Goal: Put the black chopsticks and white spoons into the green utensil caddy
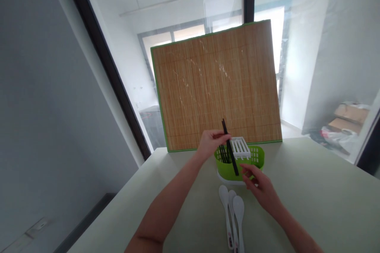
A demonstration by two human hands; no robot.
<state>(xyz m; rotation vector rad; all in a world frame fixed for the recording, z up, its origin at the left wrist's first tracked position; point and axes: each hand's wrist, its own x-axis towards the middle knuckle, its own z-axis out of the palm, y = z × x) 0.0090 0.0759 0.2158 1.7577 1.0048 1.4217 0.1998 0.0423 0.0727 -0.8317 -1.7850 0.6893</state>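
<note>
Black chopsticks (pixel 233 158) are pinched near their upper part by my left hand (pixel 211 142), tilted in front of a green utensil holder (pixel 237 172). More dark chopsticks (pixel 224 154) stand in the holder's left compartment. A white slotted rack (pixel 240 148) sits at the middle of the holder. Beside the lower ends of the held chopsticks is my right hand (pixel 257 184), its fingers curved and apart, with nothing visible between them. Three white spoons (pixel 238 205) lie on the table just in front of the holder, bowls toward it.
The pale table (pixel 311 189) carries the holder and spoons. Behind them, a bamboo mat (pixel 216 87) with green edging leans upright against a glass partition (pixel 190 0). Cardboard boxes (pixel 350 116) and a plastic bag (pixel 341 138) lie beyond the glass at right.
</note>
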